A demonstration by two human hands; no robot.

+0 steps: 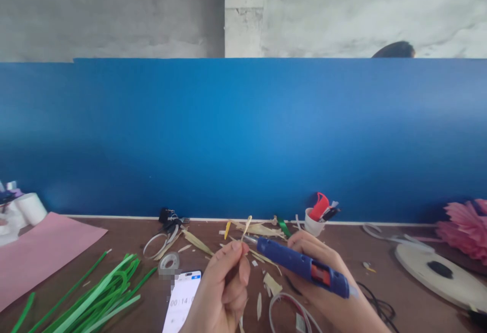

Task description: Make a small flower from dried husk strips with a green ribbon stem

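My left hand (224,287) is closed in a pinch on a thin pale straw strip (246,226) that rises from the fingertips. My right hand (323,282) grips a blue glue gun (300,264) with an orange trigger. The gun's metal nozzle points left, right beside the strip at my left fingertips. Both hands hover low over the brown table (342,249). More pale strip scraps (262,230) lie scattered under and behind the hands.
A phone (182,305) showing a timer lies at the front. Green strips (99,292) and pink paper (41,252) sit left. Tape rolls (169,261), a white cup (314,225) of tools, a round white disc (437,272), a pink paper flower (466,229) and a blue partition (243,135) surround.
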